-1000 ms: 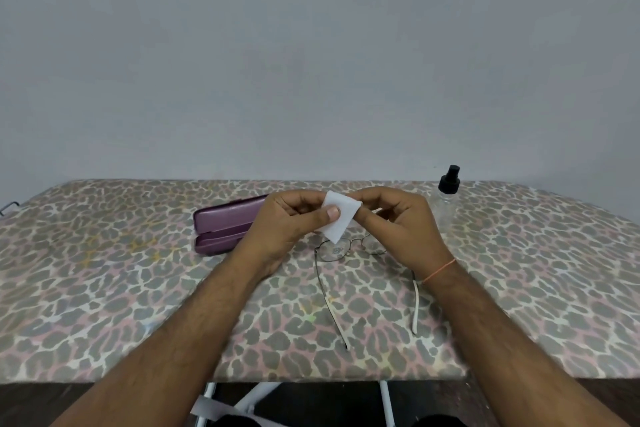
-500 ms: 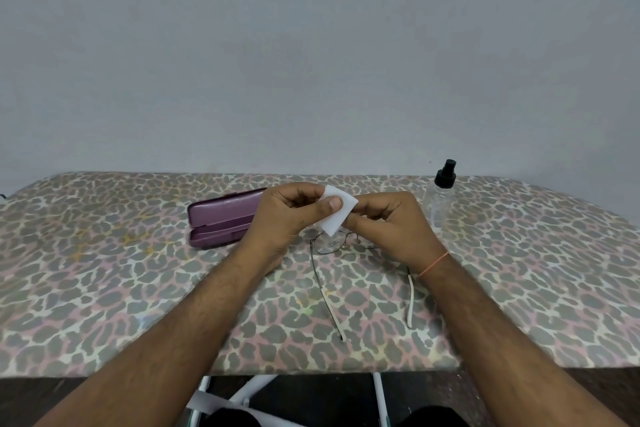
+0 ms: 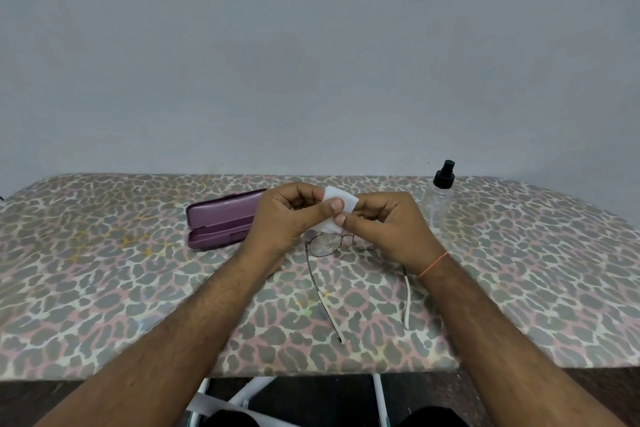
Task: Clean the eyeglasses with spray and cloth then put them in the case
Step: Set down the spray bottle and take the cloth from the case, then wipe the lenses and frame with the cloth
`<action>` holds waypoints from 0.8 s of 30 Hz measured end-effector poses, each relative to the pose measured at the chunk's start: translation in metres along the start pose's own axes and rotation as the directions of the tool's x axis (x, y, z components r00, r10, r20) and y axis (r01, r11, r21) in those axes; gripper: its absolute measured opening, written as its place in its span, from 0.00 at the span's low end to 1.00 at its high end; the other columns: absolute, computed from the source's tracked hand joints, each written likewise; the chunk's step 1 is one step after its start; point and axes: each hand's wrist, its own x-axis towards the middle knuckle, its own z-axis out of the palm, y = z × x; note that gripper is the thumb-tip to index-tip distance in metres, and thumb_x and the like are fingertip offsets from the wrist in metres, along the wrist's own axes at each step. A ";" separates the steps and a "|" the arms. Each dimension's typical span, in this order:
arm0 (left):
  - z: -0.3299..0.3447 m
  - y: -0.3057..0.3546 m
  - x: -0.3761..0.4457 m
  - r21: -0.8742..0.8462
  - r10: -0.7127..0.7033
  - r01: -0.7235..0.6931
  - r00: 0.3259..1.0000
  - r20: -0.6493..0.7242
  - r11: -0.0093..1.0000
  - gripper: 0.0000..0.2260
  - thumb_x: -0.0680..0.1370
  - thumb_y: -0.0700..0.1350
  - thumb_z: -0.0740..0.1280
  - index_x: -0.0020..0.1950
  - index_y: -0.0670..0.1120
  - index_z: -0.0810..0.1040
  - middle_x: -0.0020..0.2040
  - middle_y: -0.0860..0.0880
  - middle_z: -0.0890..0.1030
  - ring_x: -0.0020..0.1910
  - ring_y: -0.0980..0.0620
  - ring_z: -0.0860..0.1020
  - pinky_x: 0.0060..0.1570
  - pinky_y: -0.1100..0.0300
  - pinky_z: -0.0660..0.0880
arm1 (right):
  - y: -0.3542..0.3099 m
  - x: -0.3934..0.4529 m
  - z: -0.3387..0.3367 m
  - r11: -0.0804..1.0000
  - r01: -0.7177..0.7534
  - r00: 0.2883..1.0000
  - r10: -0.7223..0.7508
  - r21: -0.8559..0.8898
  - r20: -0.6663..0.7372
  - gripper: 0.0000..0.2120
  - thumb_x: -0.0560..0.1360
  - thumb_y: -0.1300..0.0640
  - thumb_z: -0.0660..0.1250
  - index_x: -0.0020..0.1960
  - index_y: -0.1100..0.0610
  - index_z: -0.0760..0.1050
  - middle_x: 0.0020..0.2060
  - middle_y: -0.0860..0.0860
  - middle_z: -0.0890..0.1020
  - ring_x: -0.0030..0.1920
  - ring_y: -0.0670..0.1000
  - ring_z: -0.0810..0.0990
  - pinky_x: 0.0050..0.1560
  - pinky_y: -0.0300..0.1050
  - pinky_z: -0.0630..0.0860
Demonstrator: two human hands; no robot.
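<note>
A small white cloth [image 3: 338,207] is pinched between both hands above the table. My left hand [image 3: 287,215] grips its left side and my right hand [image 3: 388,225] grips its right side. Thin metal-framed eyeglasses [image 3: 325,245] lie on the table just below the hands, arms unfolded and pointing toward me; the right lens is hidden under my right hand. A purple glasses case [image 3: 221,218] lies open to the left of my left hand. A clear spray bottle [image 3: 440,198] with a black nozzle stands upright to the right of my right hand.
The table [image 3: 104,270] wears a leopard-print cover and stands against a plain grey wall. White metal legs [image 3: 379,399] show under its near edge.
Both hands have stayed together on the cloth, folding it a little smaller between the fingers. The view has tilted slightly; glasses, case and bottle have not moved.
</note>
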 end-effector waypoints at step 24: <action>-0.056 0.012 -0.040 0.632 0.151 -0.432 0.881 0.448 0.643 0.10 0.75 0.46 0.82 0.53 0.59 0.91 0.58 0.60 0.85 0.56 0.57 0.85 0.48 0.60 0.83 | -0.024 -0.058 -0.024 0.978 -0.099 0.911 0.163 0.181 -0.378 0.10 0.81 0.65 0.72 0.60 0.56 0.85 0.43 0.48 0.88 0.41 0.48 0.83 0.37 0.42 0.81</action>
